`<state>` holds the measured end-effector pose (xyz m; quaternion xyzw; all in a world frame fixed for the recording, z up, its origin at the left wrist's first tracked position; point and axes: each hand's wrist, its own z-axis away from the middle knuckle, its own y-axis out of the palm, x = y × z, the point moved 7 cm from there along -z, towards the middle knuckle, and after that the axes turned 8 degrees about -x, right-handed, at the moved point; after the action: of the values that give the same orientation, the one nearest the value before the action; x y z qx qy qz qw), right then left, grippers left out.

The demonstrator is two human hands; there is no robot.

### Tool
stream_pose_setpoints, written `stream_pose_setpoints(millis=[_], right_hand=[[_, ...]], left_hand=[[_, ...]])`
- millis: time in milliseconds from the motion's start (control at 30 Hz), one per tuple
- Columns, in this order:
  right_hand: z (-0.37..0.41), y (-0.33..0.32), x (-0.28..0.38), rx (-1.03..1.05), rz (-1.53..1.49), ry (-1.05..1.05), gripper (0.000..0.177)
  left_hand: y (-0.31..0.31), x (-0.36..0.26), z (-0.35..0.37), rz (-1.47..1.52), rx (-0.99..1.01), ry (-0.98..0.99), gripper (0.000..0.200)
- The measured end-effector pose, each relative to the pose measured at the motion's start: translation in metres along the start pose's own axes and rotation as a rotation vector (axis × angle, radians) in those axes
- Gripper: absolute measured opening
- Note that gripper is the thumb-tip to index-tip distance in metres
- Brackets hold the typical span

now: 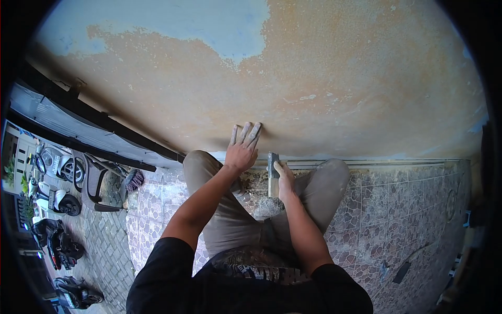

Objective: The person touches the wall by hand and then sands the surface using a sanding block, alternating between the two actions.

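Note:
My left hand [242, 153] lies against the wall [334, 89] with its fingers stretched upward, their tips coated in pale dust. In my right hand [285, 180] is a dusty rectangular block [273, 187], grey at the top and pale lower down. Thumb and fingers close around the block's side, which stands roughly upright just in front of the wall's foot. Much of the wall is bare tan with white specks, while a whitish-blue coat [209, 26] covers its upper left.
My bent knees flank both hands near the wall. Dust and crumbs lie on the stone-patterned tiled floor [361, 225]. A dark flat tool [401, 272] rests at right. Leftward are a dark metal rail [120, 132], a chair [97, 183], a mop head [134, 179] and several parked motorbikes [57, 201].

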<state>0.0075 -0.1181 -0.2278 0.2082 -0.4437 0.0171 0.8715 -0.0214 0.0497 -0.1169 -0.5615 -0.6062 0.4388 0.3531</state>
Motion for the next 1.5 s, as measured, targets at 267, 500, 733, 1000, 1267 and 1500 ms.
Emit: stream_pose_setpoints(millis=[267, 500, 733, 1000, 1267, 1500], right_hand=[[0.003, -0.002, 0.006, -0.002, -0.020, -0.017, 0.026], [-0.001, -0.003, 0.005, -0.002, -0.002, -0.071, 0.025], [0.000, -0.002, 0.004, 0.010, -0.055, -0.044, 0.026], [0.007, 0.003, 0.011, 0.007, -0.017, -0.060, 0.023], [0.005, 0.000, 0.011, 0.010, -0.032, -0.055, 0.023], [0.004, 0.000, 0.009, -0.003, -0.041, -0.050, 0.022]], left_hand=[[0.011, -0.009, 0.007, -0.008, 0.085, -0.014, 0.066], [0.017, -0.005, 0.011, -0.032, 0.125, 0.019, 0.074], [0.017, -0.006, 0.014, -0.090, 0.175, 0.033, 0.077], [-0.017, -0.009, -0.008, -0.009, -0.107, -0.041, 0.079], [0.002, -0.006, 0.009, -0.002, 0.065, -0.057, 0.085], [-0.022, 0.013, 0.011, 0.025, -0.218, -0.183, 0.080]])
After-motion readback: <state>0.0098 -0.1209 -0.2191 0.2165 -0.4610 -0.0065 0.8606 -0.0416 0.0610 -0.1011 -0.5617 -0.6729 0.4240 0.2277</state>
